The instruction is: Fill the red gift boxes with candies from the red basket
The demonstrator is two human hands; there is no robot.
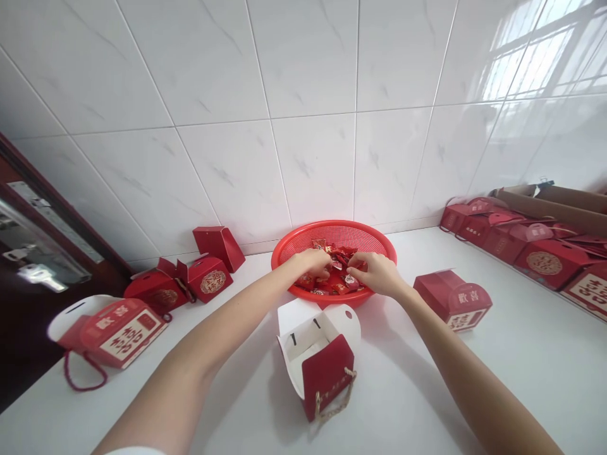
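Note:
Both hands reach into a red plastic basket that holds several red-wrapped candies. My left hand is over the left part of the candies, its fingers curled; what they hold, if anything, is too small to tell. On the right side of the basket, my right hand has its fingertips drawn together at a red wrapper. Between my forearms, in front of the basket, an open red and white box stands with its flaps up and a rope handle hanging at the front. Its visible inside is white.
Several red boxes stand at the left, one with a dark red cord. A closed red box is right of the basket. More red boxes line the right, beside a cardboard carton. A tiled wall rises behind.

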